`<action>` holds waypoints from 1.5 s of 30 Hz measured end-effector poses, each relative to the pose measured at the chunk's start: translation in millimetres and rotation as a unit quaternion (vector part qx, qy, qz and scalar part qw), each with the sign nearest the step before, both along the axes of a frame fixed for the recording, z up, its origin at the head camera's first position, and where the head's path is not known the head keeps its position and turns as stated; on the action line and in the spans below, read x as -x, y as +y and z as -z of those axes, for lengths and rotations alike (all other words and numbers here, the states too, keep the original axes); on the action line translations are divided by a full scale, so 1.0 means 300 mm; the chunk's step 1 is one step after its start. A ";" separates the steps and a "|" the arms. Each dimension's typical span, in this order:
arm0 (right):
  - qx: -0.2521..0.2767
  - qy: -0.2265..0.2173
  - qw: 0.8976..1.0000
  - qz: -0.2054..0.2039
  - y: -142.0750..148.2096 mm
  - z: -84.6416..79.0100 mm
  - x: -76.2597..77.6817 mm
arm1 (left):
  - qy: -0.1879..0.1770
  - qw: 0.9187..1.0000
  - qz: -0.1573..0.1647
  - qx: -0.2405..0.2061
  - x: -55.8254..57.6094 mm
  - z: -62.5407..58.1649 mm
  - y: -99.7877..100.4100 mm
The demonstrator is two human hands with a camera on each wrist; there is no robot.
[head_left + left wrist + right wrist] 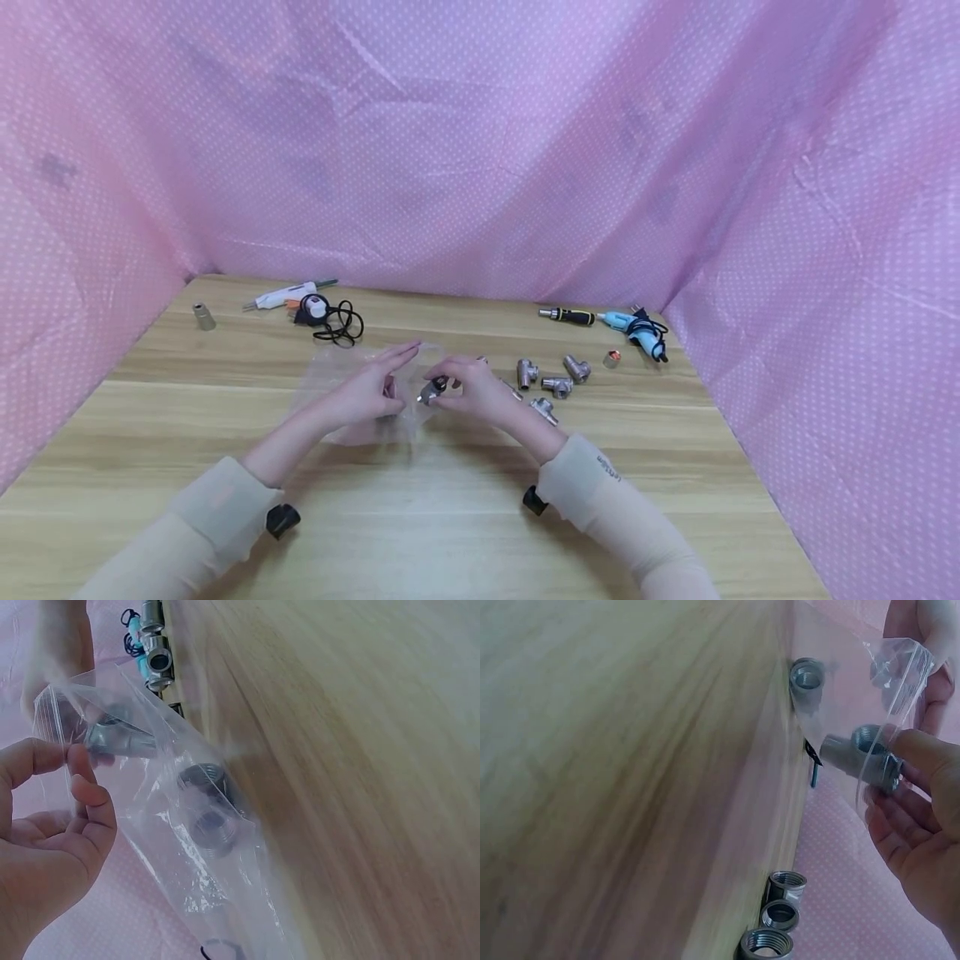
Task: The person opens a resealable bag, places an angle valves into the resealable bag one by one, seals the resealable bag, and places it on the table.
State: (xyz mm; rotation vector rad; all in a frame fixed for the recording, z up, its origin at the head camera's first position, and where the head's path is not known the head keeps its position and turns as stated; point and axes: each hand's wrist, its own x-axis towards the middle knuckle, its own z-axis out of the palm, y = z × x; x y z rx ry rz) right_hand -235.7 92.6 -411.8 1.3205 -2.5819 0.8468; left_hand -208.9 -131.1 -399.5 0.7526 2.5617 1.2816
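Leftmost, a small grey metal cylinder (203, 317) stands on the wooden surface (412, 533), with a white tool (285, 297) and a black cord (303, 317) near it. Nearer the middle comes a clear plastic bag (196, 889), its film thin and creased; it should be light, limp and slippery, best taken by the zip edge at its mouth. At least 1 metal fitting (807, 679) sits inside it; glare and folds hide whether there are more.

The left hand (360, 396) is at the bag's mouth, thumb and a finger appearing to pinch the edge. Just right of that, at the bag's mouth, is a tee fitting (431, 390), pinched between the thumb and fingers of the right hand (480, 392); film covers part of it in the right wrist view. It looks stiff, dense and hard to damage, probably heavy for its size, with smooth metal that could slip. Its straight barrel or side branch seems the surest hold, while its threaded end might snag the film.

Further right, 4 loose tee fittings (527, 374) lie plainly in sight, with others partly behind the right hand. Beyond them lie a black and yellow screwdriver (573, 317), a short copper-topped cylinder (612, 359) and a light blue tool (618, 322) wrapped in dark cord.
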 end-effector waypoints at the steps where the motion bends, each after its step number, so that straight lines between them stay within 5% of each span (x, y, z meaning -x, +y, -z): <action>1: 0.000 -0.003 1.000 0.001 0.002 -0.001 -0.002 | 0.001 1.000 -0.002 0.000 -0.001 0.002 -0.001; 7: 0.015 -0.027 0.999 0.011 0.031 -0.031 -0.016 | 0.021 1.000 0.003 -0.002 0.000 0.014 -0.005; 15: 0.014 0.022 0.999 0.019 0.148 -0.079 -0.031 | 0.008 1.000 -0.009 0.004 -0.005 0.004 -0.012; 20: 0.008 0.001 0.999 0.032 0.241 -0.077 -0.033 | 0.006 1.000 -0.008 -0.002 -0.004 0.007 -0.020; 33: -0.056 -0.034 0.996 0.059 0.470 -0.013 -0.057 | 0.004 1.000 -0.008 -0.003 -0.012 -0.004 -0.027; 45: -0.128 -0.032 0.991 0.022 0.562 0.070 -0.038 | 0.022 1.000 -0.009 0.002 -0.001 0.012 -0.034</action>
